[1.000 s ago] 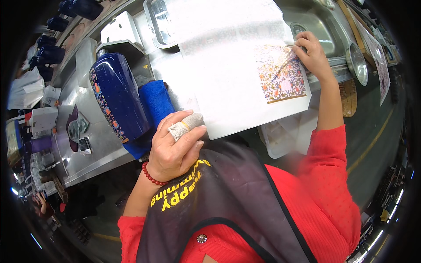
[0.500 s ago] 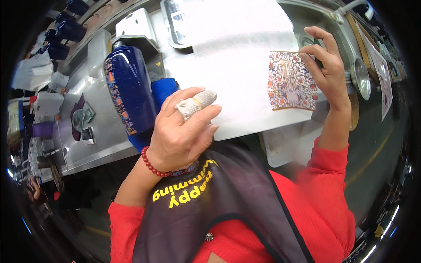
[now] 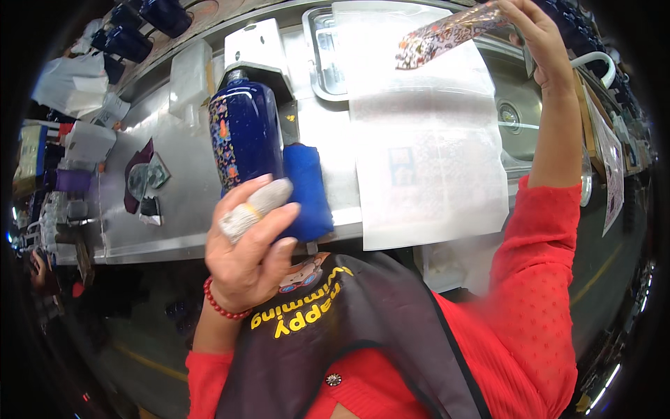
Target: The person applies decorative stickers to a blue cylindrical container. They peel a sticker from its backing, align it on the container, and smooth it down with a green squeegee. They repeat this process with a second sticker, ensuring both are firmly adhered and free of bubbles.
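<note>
My right hand, arm stretched to the far right, pinches one end of a thin patterned decal sheet. The sheet is curled and floral in red, orange and brown, and hangs above the far part of a large white paper sheet. My left hand is loosely curled with its fingers apart, at the near end of a dark blue bottle with a floral band down its side. A grey-white knit cover with a yellow band sits on one left finger. Beside that hand lies a blue cloth bundle.
A steel sink with a drain lies right of the paper. A metal tray and a white box stand at the back. Dark scraps lie on the steel counter at left. Several blue mugs stand far left.
My right hand has lifted the patterned sheet off the white paper and carried it farther away, where it curls. My left hand has moved left, nearer the bottle. The view has shifted.
</note>
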The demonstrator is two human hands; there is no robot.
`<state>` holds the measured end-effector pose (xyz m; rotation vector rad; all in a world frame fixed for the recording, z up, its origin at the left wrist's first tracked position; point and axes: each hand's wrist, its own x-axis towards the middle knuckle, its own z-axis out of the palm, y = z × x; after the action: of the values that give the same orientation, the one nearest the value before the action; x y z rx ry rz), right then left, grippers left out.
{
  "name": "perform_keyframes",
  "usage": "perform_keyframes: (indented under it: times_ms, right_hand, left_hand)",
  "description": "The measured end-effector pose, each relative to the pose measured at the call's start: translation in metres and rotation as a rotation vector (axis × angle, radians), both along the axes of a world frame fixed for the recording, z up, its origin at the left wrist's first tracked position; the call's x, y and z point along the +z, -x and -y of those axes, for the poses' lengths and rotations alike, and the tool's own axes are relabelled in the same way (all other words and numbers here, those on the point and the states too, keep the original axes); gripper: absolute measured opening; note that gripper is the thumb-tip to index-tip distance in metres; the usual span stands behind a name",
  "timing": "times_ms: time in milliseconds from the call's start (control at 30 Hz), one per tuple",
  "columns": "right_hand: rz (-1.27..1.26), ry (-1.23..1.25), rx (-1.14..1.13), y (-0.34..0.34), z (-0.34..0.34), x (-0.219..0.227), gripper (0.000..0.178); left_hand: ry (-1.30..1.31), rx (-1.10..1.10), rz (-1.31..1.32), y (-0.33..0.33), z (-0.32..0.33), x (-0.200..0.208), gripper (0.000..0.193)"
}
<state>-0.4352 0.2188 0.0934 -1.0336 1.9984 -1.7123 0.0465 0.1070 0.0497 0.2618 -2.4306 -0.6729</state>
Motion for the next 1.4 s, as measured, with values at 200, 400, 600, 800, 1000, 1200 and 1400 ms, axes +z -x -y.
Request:
perform_keyframes:
  times_ms: [200, 400, 600, 800, 1000, 1200, 1400]
  right_hand:
    - [0.095, -0.211, -0.505, 0.110, -0.090, -0.083, 0.013]
    - [0.078, -0.579, -0.812, 0.187, -0.160, -0.224, 0.031]
    - [-0.344, -1.295, -0.649, 0.213, -0.168, -0.262, 0.054]
    - [-0.428, -1.322, -0.671, 0.190, -0.148, -0.249, 0.054]
    - [-0.929, -0.826, -0.557, 0.168, -0.130, -0.191, 0.027]
    - [-1.212, -0.355, -0.173, 0.084, -0.094, -0.070, 0.011]
    - [-1.033, -0.347, 0.151, -0.036, -0.075, 0.044, 0.010]
  left_hand:
    - [-0.089, 0.159, -0.048, -0.028, 0.027, -0.006, 0.028]
    - [-0.107, 0.244, -0.091, -0.041, 0.044, -0.016, 0.030]
    - [-0.162, 0.275, -0.038, -0.043, 0.045, -0.027, 0.029]
    - [-0.170, 0.304, -0.012, -0.046, 0.048, -0.032, 0.029]
    - [-0.119, 0.226, -0.040, -0.022, 0.060, -0.008, 0.030]
    - [0.066, -0.014, -0.046, 0.044, 0.073, 0.035, 0.029]
    - [0.012, -0.365, -0.116, 0.163, 0.075, 0.058, 0.036]
